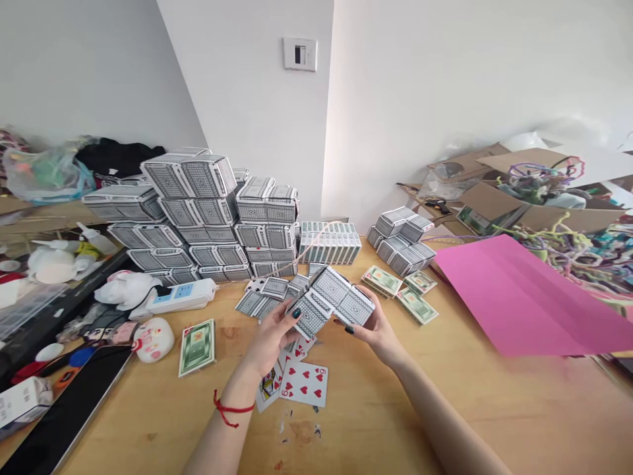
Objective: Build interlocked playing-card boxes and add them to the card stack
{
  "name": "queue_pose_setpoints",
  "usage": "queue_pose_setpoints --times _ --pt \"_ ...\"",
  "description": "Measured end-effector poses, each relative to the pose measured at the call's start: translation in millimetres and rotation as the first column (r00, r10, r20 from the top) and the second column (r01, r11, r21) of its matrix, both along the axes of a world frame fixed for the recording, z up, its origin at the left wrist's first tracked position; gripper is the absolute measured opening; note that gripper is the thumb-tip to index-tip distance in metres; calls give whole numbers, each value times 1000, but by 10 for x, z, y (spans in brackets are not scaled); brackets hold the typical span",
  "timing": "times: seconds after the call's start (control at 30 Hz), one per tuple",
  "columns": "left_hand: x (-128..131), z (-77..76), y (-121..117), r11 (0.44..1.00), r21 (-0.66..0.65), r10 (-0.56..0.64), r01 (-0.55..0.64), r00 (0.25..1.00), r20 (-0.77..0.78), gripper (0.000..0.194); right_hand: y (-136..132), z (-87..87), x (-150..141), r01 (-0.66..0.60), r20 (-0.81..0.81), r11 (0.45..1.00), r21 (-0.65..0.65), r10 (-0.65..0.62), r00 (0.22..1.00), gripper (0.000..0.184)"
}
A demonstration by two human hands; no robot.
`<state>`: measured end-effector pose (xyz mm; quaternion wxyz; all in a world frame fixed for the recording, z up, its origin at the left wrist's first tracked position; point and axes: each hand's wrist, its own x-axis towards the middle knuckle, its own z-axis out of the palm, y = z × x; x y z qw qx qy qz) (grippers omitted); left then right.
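Note:
Between my hands, above the table, is a block folded from playing cards [332, 287], its grey patterned card backs facing me. My left hand [277, 333] grips its left part, thumb on the near face. On its right side, my right hand [373, 326] holds the other part with thumb and fingers. Loose face-down cards [262, 300] lie just behind my left hand. Nearer to me, a six of hearts [304, 384] lies face up, partly over a picture card [268, 389]. Some cards beneath the block are hidden.
Stacked card blocks [198, 211] rise at the back left, with a smaller pile [403, 241] at the right. Green card boxes [418, 305] lie beside a pink sheet [529, 297]. A power strip [180, 297], a single card box [198, 346] and a dark-screened device [69, 412] occupy the left.

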<state>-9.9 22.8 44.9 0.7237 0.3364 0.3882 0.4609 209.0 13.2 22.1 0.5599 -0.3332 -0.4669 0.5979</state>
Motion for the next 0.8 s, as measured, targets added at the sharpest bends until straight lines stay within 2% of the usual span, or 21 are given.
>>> queue_pose_setpoints --times 0.13,0.27,0.43,0.53,0.63,0.8 --pt "3 -27 19 996 33 80 -80 997 5 31 -21 22 -49 6 -26 1000 -23 -7 1000 65" --pt "34 -35 17 991 37 128 -126 990 -65 37 -26 30 -66 30 -20 999 -39 -31 999 63" --pt "127 -76 -8 970 22 244 -243 961 -131 48 -39 8 -124 112 -22 992 -57 -113 993 58" --pt "207 -102 -41 970 92 230 -223 971 -69 59 -58 -19 -190 145 -30 987 -73 -147 989 55" --pt "262 -127 -61 968 174 196 -180 977 -81 63 -78 -39 -247 156 -19 984 -85 -158 987 53" --pt "277 -145 -61 951 138 296 -275 940 -170 60 -110 -26 -294 149 17 984 -102 -148 989 50"
